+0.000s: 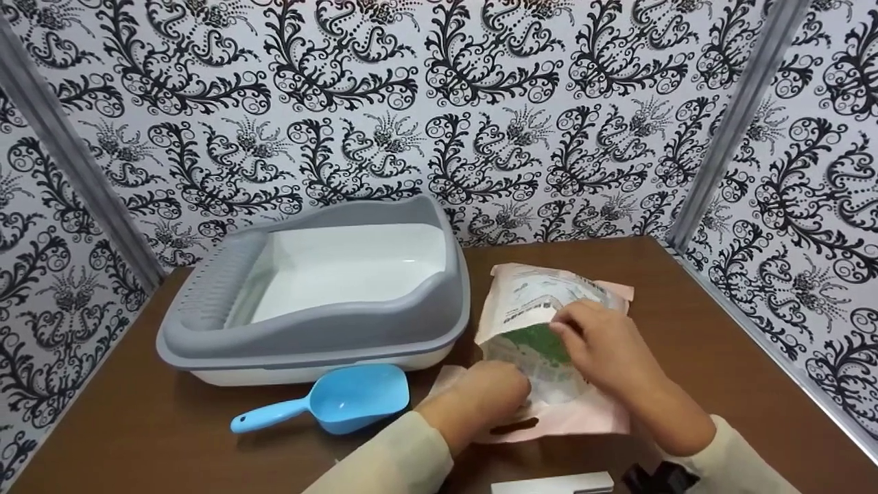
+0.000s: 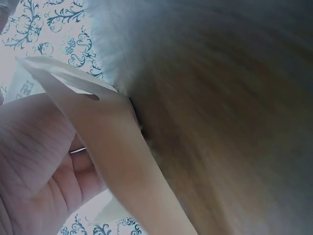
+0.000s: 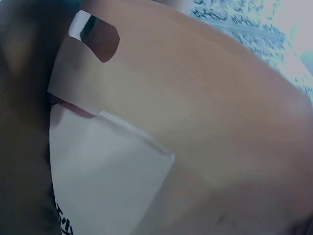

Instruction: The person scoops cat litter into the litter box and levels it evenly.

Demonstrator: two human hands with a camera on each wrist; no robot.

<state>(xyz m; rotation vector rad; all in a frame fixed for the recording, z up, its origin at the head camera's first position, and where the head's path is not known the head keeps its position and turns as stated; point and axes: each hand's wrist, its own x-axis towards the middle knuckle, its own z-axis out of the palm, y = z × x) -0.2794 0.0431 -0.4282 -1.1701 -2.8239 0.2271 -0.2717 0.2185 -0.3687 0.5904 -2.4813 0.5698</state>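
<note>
A pale pink and white bag (image 1: 514, 302) with a green printed patch and a cut-out handle hole lies on the table in the head view. My left hand (image 1: 490, 394) grips its near left side, fingers curled; in the left wrist view the fingers pass behind the pink edge of the bag (image 2: 122, 156). Higher on the bag's right part, my right hand (image 1: 610, 350) pinches the film between thumb and fingers. In the right wrist view the bag's pale surface (image 3: 161, 93) fills most of the picture, and the right fingertips are hidden.
A grey and white litter box (image 1: 363, 329) stands at the back left. In front of it lies a blue scoop (image 1: 360, 398), its handle pointing left. A white flat object (image 1: 552, 484) and a black item (image 1: 662, 477) are at the near edge. Patterned walls (image 1: 411, 103) enclose the brown table (image 1: 699, 329).
</note>
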